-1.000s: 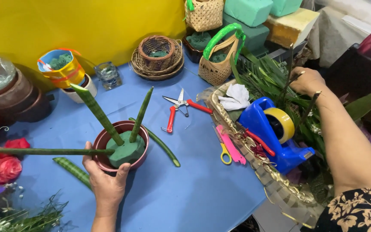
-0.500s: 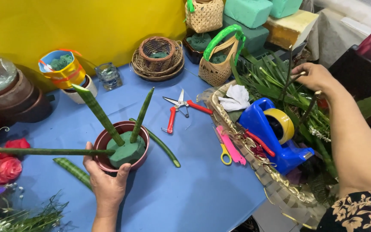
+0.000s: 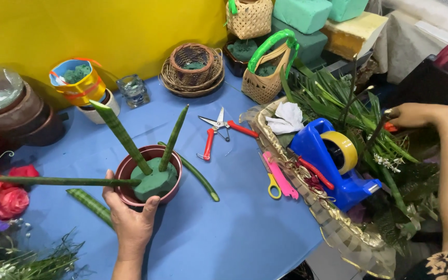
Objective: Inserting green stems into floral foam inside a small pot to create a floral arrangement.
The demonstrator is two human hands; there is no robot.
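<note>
My left hand (image 3: 129,218) grips the near rim of a small brown pot (image 3: 128,167) on the blue table. The pot holds a block of green floral foam (image 3: 155,181) with three long green spiky leaves (image 3: 120,134) stuck in it, one of them lying nearly level to the left. My right hand (image 3: 409,115) is far to the right, over a pile of green foliage (image 3: 338,98), closed on a thin dark stem (image 3: 374,137) that hangs down from it.
Red-handled shears (image 3: 219,129) and a pink and yellow cutter (image 3: 277,176) lie mid-table. A blue tape dispenser (image 3: 338,166) sits on a gold tray (image 3: 338,228). Baskets (image 3: 193,65), green foam bricks (image 3: 302,13) and bowls (image 3: 11,111) line the back; red flowers (image 3: 11,199) at left.
My right hand has moved right and lifted a thin dark stem out of the foliage. The left hand has stayed on the pot.
</note>
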